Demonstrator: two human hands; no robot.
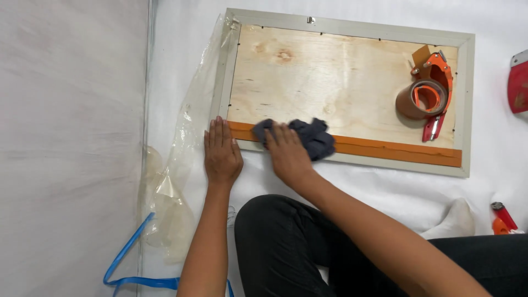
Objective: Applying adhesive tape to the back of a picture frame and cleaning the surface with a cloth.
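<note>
A picture frame (352, 26) lies face down, its plywood back (330, 77) showing, with a strip of brown tape (396, 148) along the near edge. My right hand (287, 154) presses a dark grey cloth (313, 137) onto the tape near its left end. My left hand (221, 153) lies flat, fingers together, on the frame's near left corner. On the right of the plywood rests a red tape dispenser (432, 93) with a brown roll.
Crumpled clear plastic film (181, 165) lies left of the frame, with a blue strap (129, 264) below it. My dark trouser leg (286, 247) and white sock (456, 220) are in front. Red tools sit at the right edge (517, 82) and lower right (501, 217).
</note>
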